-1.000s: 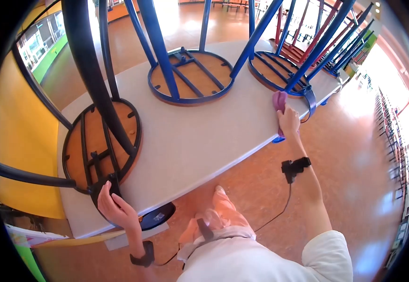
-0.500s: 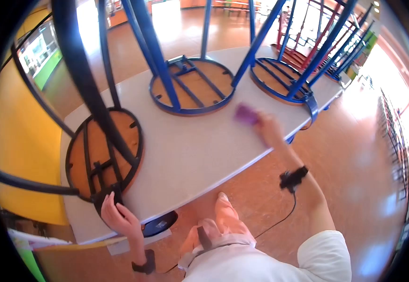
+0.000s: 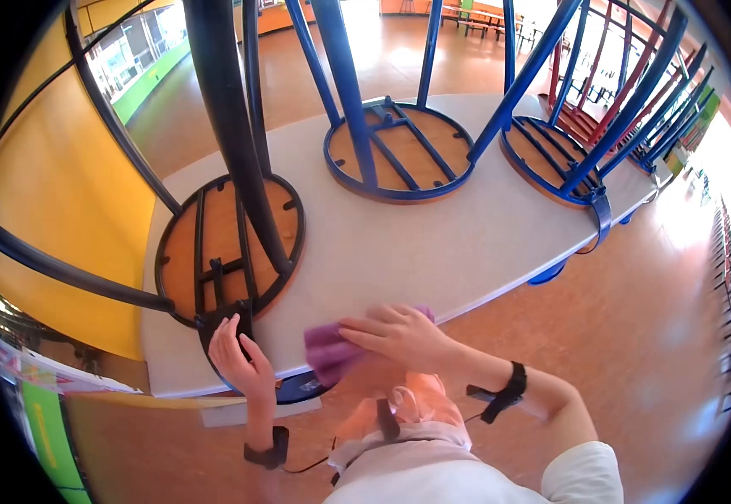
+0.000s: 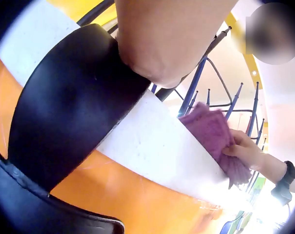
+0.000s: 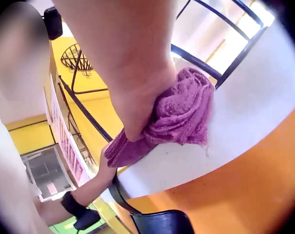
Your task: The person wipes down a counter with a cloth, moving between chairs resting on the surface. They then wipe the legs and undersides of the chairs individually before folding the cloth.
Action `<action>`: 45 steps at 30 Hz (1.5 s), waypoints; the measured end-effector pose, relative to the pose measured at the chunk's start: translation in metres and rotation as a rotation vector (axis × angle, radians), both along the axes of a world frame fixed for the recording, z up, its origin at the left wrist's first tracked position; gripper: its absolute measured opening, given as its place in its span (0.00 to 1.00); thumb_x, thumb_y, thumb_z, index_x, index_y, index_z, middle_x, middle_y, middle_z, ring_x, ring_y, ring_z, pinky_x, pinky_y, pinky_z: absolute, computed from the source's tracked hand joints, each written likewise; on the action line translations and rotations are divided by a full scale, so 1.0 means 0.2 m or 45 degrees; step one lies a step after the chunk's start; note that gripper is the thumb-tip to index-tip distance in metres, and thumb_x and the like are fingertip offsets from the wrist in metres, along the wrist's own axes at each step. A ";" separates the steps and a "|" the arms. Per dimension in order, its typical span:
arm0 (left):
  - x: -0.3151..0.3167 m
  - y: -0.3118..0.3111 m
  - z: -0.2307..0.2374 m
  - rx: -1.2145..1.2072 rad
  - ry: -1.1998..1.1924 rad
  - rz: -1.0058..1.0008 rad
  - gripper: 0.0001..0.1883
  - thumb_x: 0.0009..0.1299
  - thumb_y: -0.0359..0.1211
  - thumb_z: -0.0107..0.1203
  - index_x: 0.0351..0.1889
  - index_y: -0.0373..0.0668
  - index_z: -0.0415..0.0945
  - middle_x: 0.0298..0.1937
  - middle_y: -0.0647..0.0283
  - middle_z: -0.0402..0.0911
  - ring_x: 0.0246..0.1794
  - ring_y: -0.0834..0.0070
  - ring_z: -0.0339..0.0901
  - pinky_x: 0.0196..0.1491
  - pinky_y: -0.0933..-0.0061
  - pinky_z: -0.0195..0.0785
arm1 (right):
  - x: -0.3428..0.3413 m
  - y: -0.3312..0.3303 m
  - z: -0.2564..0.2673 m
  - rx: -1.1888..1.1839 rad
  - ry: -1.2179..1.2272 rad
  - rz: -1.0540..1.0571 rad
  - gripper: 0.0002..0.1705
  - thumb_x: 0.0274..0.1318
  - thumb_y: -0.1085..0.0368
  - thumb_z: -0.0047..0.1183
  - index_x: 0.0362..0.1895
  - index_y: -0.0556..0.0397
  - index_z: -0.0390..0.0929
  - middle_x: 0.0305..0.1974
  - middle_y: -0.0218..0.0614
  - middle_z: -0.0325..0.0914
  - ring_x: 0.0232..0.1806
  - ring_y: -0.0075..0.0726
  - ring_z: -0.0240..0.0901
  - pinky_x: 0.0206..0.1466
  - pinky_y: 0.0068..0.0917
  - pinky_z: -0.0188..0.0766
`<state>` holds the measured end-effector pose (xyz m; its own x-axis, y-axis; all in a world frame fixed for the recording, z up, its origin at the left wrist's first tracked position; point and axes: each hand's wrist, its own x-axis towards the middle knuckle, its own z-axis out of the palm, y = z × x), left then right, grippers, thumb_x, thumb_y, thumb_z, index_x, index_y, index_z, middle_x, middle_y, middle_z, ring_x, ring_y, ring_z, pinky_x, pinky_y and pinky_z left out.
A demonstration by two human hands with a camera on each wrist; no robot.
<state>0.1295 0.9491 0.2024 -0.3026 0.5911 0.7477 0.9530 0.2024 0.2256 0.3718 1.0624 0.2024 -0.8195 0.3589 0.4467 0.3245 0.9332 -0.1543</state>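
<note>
My right hand (image 3: 403, 336) grips a folded purple cloth (image 3: 325, 349) at the table's near edge. In the right wrist view the cloth (image 5: 184, 109) bunches out of the grip, close over the white tabletop (image 5: 254, 107). My left hand (image 3: 248, 363) rests with its fingers fairly straight against the black back support (image 3: 229, 317) of an upturned black chair (image 3: 182, 260). That support (image 4: 74, 97) bends down over the table edge in the left wrist view, where the forearm hides most of the hand.
Upturned blue chairs, one in the middle (image 3: 432, 155) and one further right (image 3: 542, 160), stand seat-down on the table (image 3: 365, 260). Their legs point up. Red chair legs (image 3: 567, 118) rise at the far end. A yellow panel (image 3: 63, 176) stands at the left.
My right hand has swept the purple cloth from the table's right part leftward and nearer, close to my left hand. The left hand stays at the black chair. The head view has shifted.
</note>
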 end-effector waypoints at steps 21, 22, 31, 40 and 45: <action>-0.01 0.00 -0.05 0.101 -0.077 -0.015 0.13 0.66 0.26 0.41 0.46 0.36 0.72 0.45 0.53 0.76 0.49 0.57 0.70 0.54 0.60 0.59 | 0.48 0.31 0.01 -0.455 -0.020 -0.091 0.31 0.39 0.67 0.56 0.55 0.44 0.69 0.50 0.37 0.73 0.47 0.46 0.68 0.52 0.37 0.66; -0.01 0.00 -0.05 0.097 -0.082 -0.015 0.13 0.66 0.26 0.41 0.46 0.36 0.72 0.45 0.53 0.76 0.49 0.57 0.70 0.54 0.60 0.59 | 0.58 0.39 -0.01 -0.320 0.018 -0.344 0.29 0.40 0.67 0.56 0.53 0.44 0.70 0.48 0.39 0.74 0.46 0.47 0.70 0.50 0.38 0.67; 0.00 0.01 -0.04 0.089 -0.009 0.008 0.13 0.66 0.26 0.41 0.46 0.36 0.72 0.45 0.53 0.76 0.49 0.57 0.70 0.54 0.60 0.59 | 0.47 0.43 -0.09 0.050 0.020 -1.011 0.28 0.39 0.64 0.55 0.51 0.45 0.71 0.44 0.34 0.76 0.44 0.44 0.71 0.46 0.35 0.70; -0.01 0.00 -0.03 0.065 0.072 0.002 0.12 0.69 0.28 0.40 0.45 0.37 0.73 0.45 0.58 0.78 0.47 0.63 0.73 0.53 0.66 0.62 | 0.37 0.12 0.05 -0.330 -0.110 -0.371 0.38 0.35 0.69 0.58 0.58 0.42 0.66 0.58 0.24 0.67 0.51 0.43 0.66 0.52 0.38 0.67; -0.01 0.01 -0.03 0.063 0.077 0.004 0.12 0.69 0.28 0.40 0.45 0.37 0.73 0.45 0.59 0.78 0.48 0.64 0.72 0.52 0.67 0.62 | 0.83 0.61 -0.07 -0.455 0.045 -1.364 0.25 0.45 0.65 0.54 0.52 0.46 0.70 0.43 0.41 0.77 0.40 0.56 0.72 0.46 0.46 0.68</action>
